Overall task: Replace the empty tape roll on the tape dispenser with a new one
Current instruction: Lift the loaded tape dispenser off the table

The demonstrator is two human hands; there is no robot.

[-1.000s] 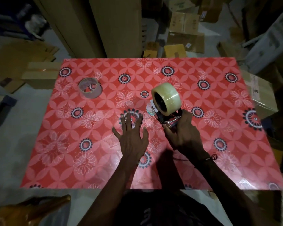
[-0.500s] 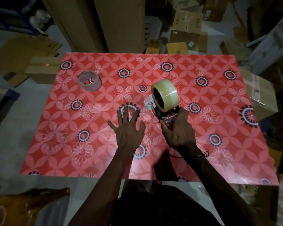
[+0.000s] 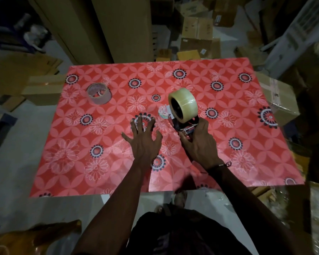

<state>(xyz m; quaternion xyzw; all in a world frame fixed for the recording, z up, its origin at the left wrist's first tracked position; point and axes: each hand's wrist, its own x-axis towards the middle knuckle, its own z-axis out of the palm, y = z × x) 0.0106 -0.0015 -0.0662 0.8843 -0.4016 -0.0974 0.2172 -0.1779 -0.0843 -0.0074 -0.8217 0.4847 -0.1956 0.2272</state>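
A full roll of clear tape (image 3: 183, 104) sits upright on the dark tape dispenser (image 3: 185, 126) near the middle of the red flowered table (image 3: 81, 162). My right hand (image 3: 200, 142) grips the dispenser's handle from the near side. My left hand (image 3: 143, 138) lies flat on the tablecloth with fingers spread, just left of the dispenser and holding nothing. The empty cardboard tape core (image 3: 99, 93) stands on the table at the far left. A small white label or paper scrap (image 3: 163, 112) lies beside the roll.
Cardboard boxes (image 3: 197, 30) and tall flat cardboard sheets (image 3: 122, 28) crowd the floor beyond the far edge. A wrapped box (image 3: 280, 102) sits off the right edge, another box (image 3: 44, 87) off the left. My foot (image 3: 180, 197) shows below the near edge.
Both hands keep their poses; the camera view has shifted slightly, and the dispenser and the left hand stay in place on the table.
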